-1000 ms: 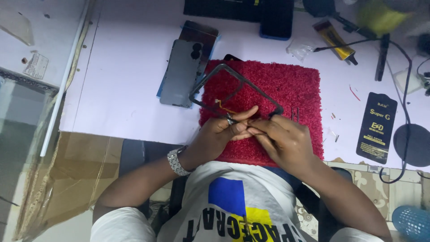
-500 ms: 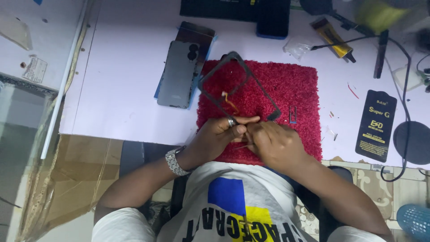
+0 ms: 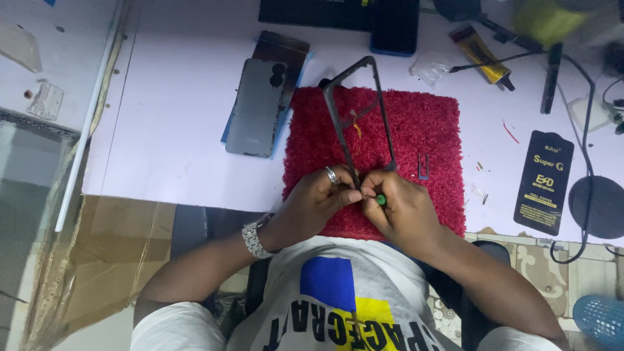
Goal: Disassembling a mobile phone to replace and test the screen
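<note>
Two hands meet over the near edge of a red mat. Left hand, ring on one finger and metal watch at the wrist, has its fingers curled shut and pinches the near end of a thin black phone frame. Right hand, touching the left at the fingertips, is also closed, gripping a small green-tipped tool against the same end of the frame. Frame rises tilted away from the hands, far end lifted off the mat; a short orange strip hangs inside it. Just right of the right hand, on the mat, lies a small blue card tray. Beyond the left hand and to its left, off the mat, a grey phone back cover rests on a blue-edged piece on the white table. Farther right of the right hand: a black flat packet, a black round pad, cables, and a yellow glue tube.
</note>
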